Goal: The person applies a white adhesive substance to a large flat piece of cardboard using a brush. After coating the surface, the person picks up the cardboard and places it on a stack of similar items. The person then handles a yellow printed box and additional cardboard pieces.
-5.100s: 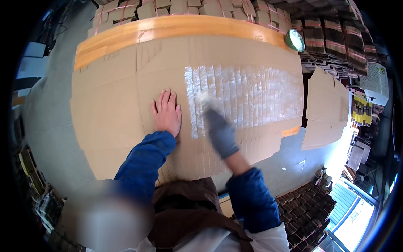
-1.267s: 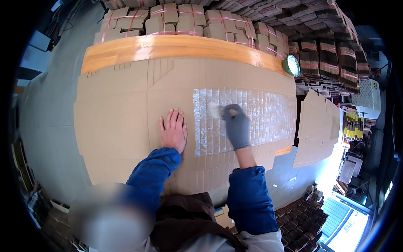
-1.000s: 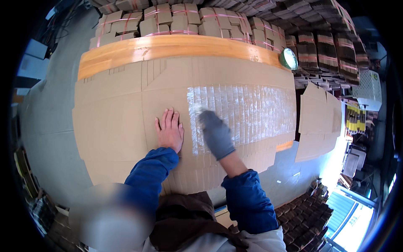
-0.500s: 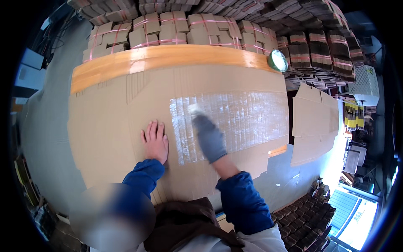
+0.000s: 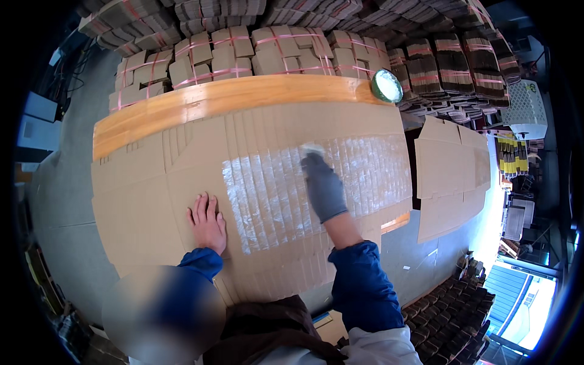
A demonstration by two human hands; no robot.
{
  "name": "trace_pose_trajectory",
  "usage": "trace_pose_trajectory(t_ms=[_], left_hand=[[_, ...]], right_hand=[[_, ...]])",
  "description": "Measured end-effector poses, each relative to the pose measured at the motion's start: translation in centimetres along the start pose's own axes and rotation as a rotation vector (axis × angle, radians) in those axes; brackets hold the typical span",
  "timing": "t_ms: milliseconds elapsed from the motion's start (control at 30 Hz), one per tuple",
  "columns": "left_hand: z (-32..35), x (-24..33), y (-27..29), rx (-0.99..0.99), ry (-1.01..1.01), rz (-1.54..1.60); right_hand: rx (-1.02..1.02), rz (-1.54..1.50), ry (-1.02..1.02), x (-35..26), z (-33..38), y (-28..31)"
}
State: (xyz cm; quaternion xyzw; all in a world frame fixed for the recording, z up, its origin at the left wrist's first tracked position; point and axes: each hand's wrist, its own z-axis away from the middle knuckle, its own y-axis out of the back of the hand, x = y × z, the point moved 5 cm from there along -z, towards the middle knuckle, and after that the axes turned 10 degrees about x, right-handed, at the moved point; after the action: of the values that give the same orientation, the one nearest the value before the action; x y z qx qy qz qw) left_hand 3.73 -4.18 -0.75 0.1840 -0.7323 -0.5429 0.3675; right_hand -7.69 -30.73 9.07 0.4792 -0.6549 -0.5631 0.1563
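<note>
A flattened brown cardboard sheet (image 5: 131,204) lies short of the far edge of a glossy orange wooden counter (image 5: 213,95), the bare left hand (image 5: 208,228), open and flat, apparently bracing it while the grey-gloved right hand (image 5: 324,185) grips a pale-tipped brush (image 5: 313,148) over the sheet's white-streaked patch (image 5: 271,198).

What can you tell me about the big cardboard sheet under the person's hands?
The cardboard sheet is tan and lies flat on a wooden table, leaving a far strip of wood bare. Long creases cross it. A streaky, whitish, wet-looking patch covers much of its middle and right. The bare left hand rests on it, left of the patch; the gloved right hand holds a pale-ended tool at the patch's far edge, contact unclear.
</note>
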Motion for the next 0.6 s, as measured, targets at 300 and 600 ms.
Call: trace_pose_trajectory(t_ms=[300, 600], left_hand=[[-0.2, 0.2, 0.2, 0.007, -0.002, -0.018], [-0.3, 0.4, 0.6, 0.017, -0.009, -0.001]], right_hand=[[0.004, -0.034, 0.063, 1.1, 0.1, -0.4], [-0.047, -0.127, 0.044, 0.3, -0.3, -0.9]])
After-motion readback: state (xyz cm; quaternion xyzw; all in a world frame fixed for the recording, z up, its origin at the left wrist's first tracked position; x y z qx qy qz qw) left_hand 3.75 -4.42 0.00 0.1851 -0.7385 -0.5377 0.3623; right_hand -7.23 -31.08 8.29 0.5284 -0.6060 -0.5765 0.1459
